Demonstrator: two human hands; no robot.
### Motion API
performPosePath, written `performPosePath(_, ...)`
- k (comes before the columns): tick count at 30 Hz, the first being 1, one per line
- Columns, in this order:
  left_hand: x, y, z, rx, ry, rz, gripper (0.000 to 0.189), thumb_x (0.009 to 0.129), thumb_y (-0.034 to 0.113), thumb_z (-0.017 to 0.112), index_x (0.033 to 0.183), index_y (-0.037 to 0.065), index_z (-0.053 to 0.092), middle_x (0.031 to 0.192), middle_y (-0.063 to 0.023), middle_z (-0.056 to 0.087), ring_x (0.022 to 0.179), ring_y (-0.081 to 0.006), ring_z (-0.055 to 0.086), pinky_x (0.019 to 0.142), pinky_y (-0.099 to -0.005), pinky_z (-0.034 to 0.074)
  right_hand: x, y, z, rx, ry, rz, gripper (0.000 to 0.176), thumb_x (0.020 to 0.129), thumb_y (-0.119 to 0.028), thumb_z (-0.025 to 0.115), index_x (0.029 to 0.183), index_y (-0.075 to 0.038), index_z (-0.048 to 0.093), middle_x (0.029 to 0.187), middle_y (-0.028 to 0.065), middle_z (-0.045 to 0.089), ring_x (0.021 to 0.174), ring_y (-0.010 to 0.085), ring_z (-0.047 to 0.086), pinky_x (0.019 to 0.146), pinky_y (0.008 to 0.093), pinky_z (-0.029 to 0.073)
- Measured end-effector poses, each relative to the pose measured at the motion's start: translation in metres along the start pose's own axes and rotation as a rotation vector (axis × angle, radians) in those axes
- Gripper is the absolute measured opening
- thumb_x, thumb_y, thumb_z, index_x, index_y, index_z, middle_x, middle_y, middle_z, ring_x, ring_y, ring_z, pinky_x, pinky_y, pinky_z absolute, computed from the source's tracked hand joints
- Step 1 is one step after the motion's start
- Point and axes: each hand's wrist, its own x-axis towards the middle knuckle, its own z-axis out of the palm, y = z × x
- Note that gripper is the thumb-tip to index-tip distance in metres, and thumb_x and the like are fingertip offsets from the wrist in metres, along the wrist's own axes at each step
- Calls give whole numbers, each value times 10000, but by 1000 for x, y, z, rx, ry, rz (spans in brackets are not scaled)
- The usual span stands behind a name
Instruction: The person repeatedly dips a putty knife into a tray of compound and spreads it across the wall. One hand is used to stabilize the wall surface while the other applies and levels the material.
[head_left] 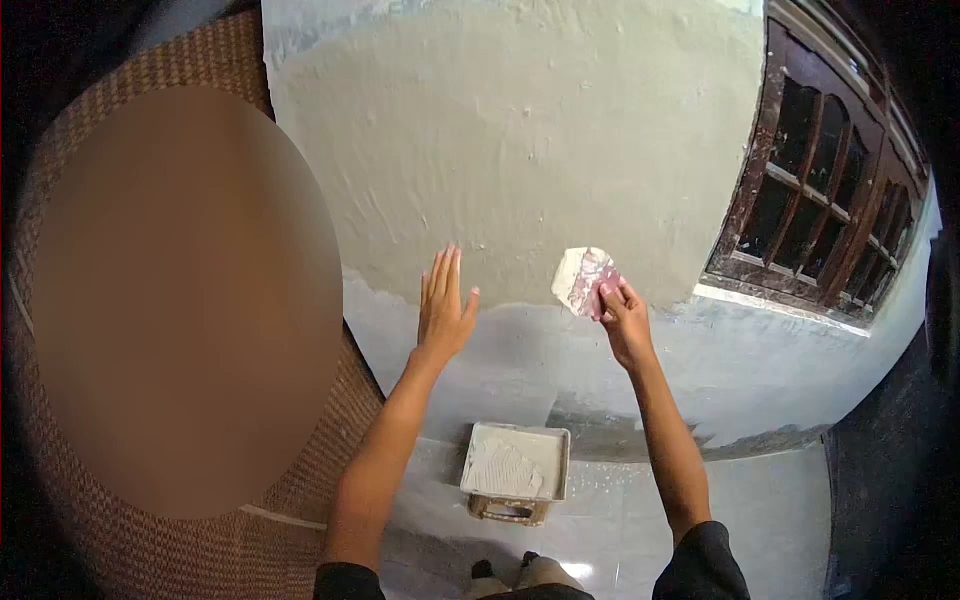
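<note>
My right hand [626, 322] pinches a pink, flexible-looking scraper [585, 282] smeared with white paste, held up in front of the wall. My left hand [444, 308] is raised to its left, empty, with fingers extended and the thumb apart, at the lower edge of the coated area. The wall's upper part carries a beige, ridged coating [470, 140], with small lumps on it. Below that the wall surface [500, 350] is pale grey-blue. Whether the left fingertips touch the wall, I cannot tell.
A square tray [567, 465] of white paste rests on a small stool [508, 510] below my hands. A dark wooden window [820, 190] is at the right. Woven matting [200, 550] and a large blurred patch fill the left. White specks dot the tiled floor [640, 540].
</note>
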Motion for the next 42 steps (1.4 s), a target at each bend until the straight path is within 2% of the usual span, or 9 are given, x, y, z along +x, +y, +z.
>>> performPosePath(5,75,15,-18,15,94,102,667,961,244,500,1524,13,227,1580,-163,261,1478,-318,204,1200,-497,141,33,-68,20,28,112,-102,254,964,-115,610,1201,-56,542,987,0,641,779,73,597,645,247,491)
performPosePath(13,168,37,-24,44,189,233,663,957,241,513,1518,14,243,1571,-164,279,1472,-321,221,1200,-488,152,85,-135,10,-75,7,-252,192,977,-186,593,1132,-75,607,1020,-1,632,904,92,593,721,290,507)
performPosePath(19,245,64,-21,11,282,353,670,954,248,521,1514,9,244,1563,-192,280,1463,-342,231,1196,-491,159,136,-197,9,-136,73,-516,234,979,-200,596,1121,-19,641,981,29,643,889,115,604,774,300,529)
performPosePath(22,279,80,-23,15,325,395,675,952,252,523,1514,10,240,1563,-196,275,1464,-346,225,1196,-490,160,169,-221,18,-381,131,-937,285,984,-129,555,1185,63,619,979,107,683,833,192,652,782,308,537)
performPosePath(23,289,84,-22,27,347,409,677,952,254,523,1516,12,236,1565,-194,271,1465,-346,221,1196,-490,161,183,-225,16,-385,134,-943,285,984,-129,555,1185,63,619,979,107,683,833,192,652,782,308,537)
performPosePath(25,307,89,-20,13,379,426,679,952,258,522,1517,14,233,1567,-192,265,1467,-344,218,1196,-488,160,194,-233,29,-814,439,-1317,313,961,-69,559,1254,29,608,982,160,694,836,209,663,781,313,532)
performPosePath(29,324,100,-15,-9,428,425,681,951,259,519,1518,19,230,1574,-186,254,1468,-340,217,1194,-496,158,214,-243,37,-1239,413,-1643,436,895,37,571,1326,-34,571,1065,179,690,948,317,647,787,372,534)
performPosePath(34,334,102,-8,-15,459,474,676,941,249,524,1513,19,246,1573,-178,261,1469,-337,216,1189,-516,155,220,-235,37,-1699,438,-1651,520,812,-1,594,1326,-84,584,1346,90,599,1064,295,626,885,374,482)
performPosePath(42,343,92,-6,-48,490,524,657,944,221,523,1516,40,254,1576,-156,266,1469,-325,223,1191,-517,139,219,-243,38,-2030,378,-1460,430,847,-69,584,1276,-33,597,1322,165,593,1046,317,648,833,367,495)
